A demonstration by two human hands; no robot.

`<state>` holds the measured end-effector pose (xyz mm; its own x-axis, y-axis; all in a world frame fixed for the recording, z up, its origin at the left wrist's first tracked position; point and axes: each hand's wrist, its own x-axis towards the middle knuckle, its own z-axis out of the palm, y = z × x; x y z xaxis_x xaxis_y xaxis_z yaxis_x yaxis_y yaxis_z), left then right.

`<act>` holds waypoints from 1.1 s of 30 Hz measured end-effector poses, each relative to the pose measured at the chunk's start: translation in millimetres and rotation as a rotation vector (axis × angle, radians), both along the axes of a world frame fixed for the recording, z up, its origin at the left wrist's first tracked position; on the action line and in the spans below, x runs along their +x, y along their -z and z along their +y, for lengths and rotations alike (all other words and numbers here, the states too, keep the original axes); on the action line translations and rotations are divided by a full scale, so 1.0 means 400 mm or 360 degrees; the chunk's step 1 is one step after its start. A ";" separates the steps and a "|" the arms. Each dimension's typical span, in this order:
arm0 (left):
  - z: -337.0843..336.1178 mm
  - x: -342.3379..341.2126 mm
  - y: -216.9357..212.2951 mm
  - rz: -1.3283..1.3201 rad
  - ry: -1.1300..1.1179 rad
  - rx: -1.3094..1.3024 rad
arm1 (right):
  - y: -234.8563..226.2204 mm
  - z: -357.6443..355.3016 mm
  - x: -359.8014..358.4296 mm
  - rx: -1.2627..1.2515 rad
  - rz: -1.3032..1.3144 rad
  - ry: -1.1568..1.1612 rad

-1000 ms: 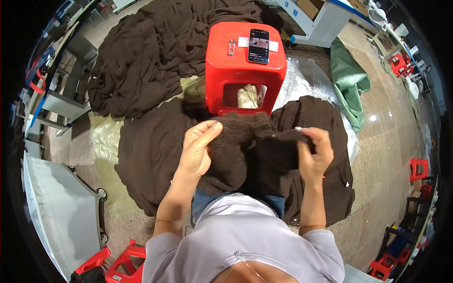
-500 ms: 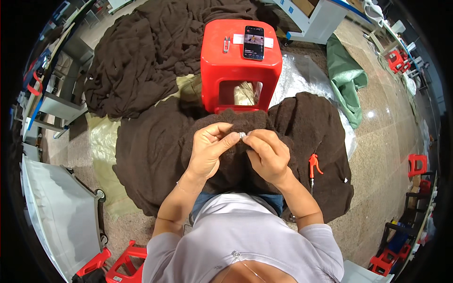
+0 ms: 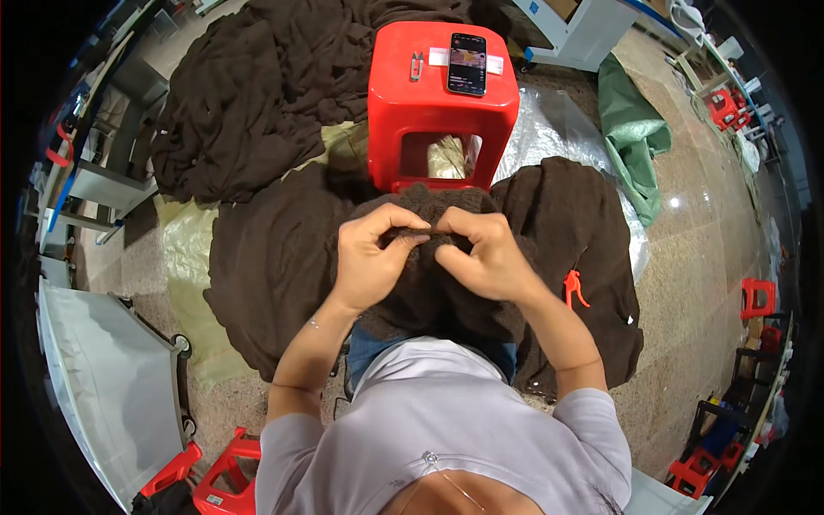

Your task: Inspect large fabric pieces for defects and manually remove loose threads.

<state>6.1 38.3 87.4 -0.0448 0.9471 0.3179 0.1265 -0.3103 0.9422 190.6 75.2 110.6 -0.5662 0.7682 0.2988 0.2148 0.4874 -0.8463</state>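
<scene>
Dark brown fuzzy knit fabric point(image 3: 433, 287) lies bunched over my lap. My left hand point(image 3: 369, 257) is closed, its thumb and forefinger pinching a bit of this fabric. Close beside it, my right hand point(image 3: 491, 256) also pinches the fabric, fingers bent and thumb lower down. The fingertips of both hands nearly meet; the exact edge between them is too small to make out. No white piece shows there. Just beyond the hands stands a red plastic stool point(image 3: 399, 107), with a phone point(image 3: 467, 64) and small thread snips point(image 3: 416, 66) on top.
A red-orange air gun point(image 3: 572, 289) rests on brown fabric point(image 3: 592, 232) to my right. A large brown fabric heap point(image 3: 257, 94) covers the floor at far left. Green sheeting point(image 3: 631, 129) lies at far right. A grey-white wheeled cart point(image 3: 107, 378) stands at left.
The small white piece between my fingertips is out of sight. Both hands have moved slightly away from me, and my right hand has turned, knuckles up.
</scene>
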 end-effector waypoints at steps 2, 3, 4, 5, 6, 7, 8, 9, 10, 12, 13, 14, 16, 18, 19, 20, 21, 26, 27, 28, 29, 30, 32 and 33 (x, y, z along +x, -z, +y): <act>-0.018 0.037 -0.002 0.0142 -0.0293 0.0211 | 0.025 -0.034 -0.024 0.0283 0.0105 0.0309; -0.031 0.055 -0.006 0.0230 -0.0431 0.0308 | 0.034 -0.046 -0.039 0.0487 0.0172 0.0444; -0.043 0.071 0.004 0.0164 -0.0464 0.0354 | 0.040 -0.055 -0.049 0.0573 0.0220 0.0531; -0.051 0.085 0.017 0.0097 -0.0501 0.0406 | 0.043 -0.059 -0.056 0.0664 0.0269 0.0613; -0.056 0.096 0.027 -0.0072 -0.0478 0.0402 | 0.050 -0.060 -0.062 0.0667 0.0270 0.0609; -0.054 0.100 0.036 -0.0074 -0.0480 0.0405 | 0.058 -0.060 -0.066 0.0733 0.0237 0.0681; -0.051 0.104 0.038 -0.0163 -0.0471 0.0260 | 0.062 -0.061 -0.066 0.0798 0.0201 0.0755; -0.048 0.106 0.038 -0.0252 -0.0461 0.0114 | 0.063 -0.058 -0.062 0.0798 0.0198 0.0755; -0.045 0.097 0.039 -0.0243 -0.0320 0.0041 | 0.063 -0.051 -0.055 0.0874 0.0112 0.0715; -0.035 0.072 0.062 -0.0143 -0.0038 -0.0101 | 0.054 -0.055 -0.041 0.0944 -0.0096 0.0616; -0.024 0.053 0.070 -0.0045 0.0087 -0.0146 | 0.057 -0.048 -0.032 0.0940 -0.0097 0.0616; -0.011 0.024 0.070 -0.0108 0.0172 -0.0372 | 0.061 -0.032 -0.017 0.0648 0.0014 0.0652; 0.013 -0.046 0.055 -0.0359 0.0235 -0.0702 | 0.082 0.012 0.034 -0.0122 0.0207 0.0670; 0.030 -0.125 0.070 -0.0402 0.0294 -0.0809 | 0.122 0.065 0.098 -0.0824 0.0383 0.0530; 0.031 -0.146 0.076 -0.0480 0.0302 -0.0888 | 0.136 0.066 0.113 -0.0888 0.0440 0.0493; 0.030 -0.158 0.084 -0.0482 0.0309 -0.0891 | 0.145 0.067 0.122 -0.0822 0.0377 0.0462; 0.028 -0.165 0.091 -0.0472 0.0315 -0.0886 | 0.152 0.069 0.127 -0.0756 0.0314 0.0431; 0.031 -0.158 0.096 -0.0712 0.0354 -0.0876 | 0.164 0.079 0.139 -0.0934 0.0542 0.0382; 0.031 -0.154 0.095 -0.0714 0.0351 -0.0874 | 0.170 0.080 0.141 -0.0930 0.0575 0.0361; 0.032 -0.149 0.095 -0.0751 0.0343 -0.0863 | 0.176 0.081 0.141 -0.0929 0.0573 0.0359; 0.033 -0.145 0.095 -0.0789 0.0337 -0.0852 | 0.183 0.080 0.141 -0.0971 0.0598 0.0371; 0.036 -0.142 0.098 -0.0791 0.0337 -0.0852 | 0.188 0.080 0.141 -0.1013 0.0623 0.0383; 0.041 -0.135 0.107 -0.0923 0.0271 -0.0880 | 0.193 0.076 0.136 -0.1011 0.0602 0.0413; 0.041 -0.131 0.107 -0.0926 0.0270 -0.0878 | 0.195 0.074 0.134 -0.1010 0.0583 0.0442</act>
<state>-46.3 54.6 44.4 0.0989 0.9691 -0.2259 -0.4366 0.2462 0.8653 244.3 104.8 32.5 -0.2783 0.9537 -0.1143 -0.0886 -0.1440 -0.9856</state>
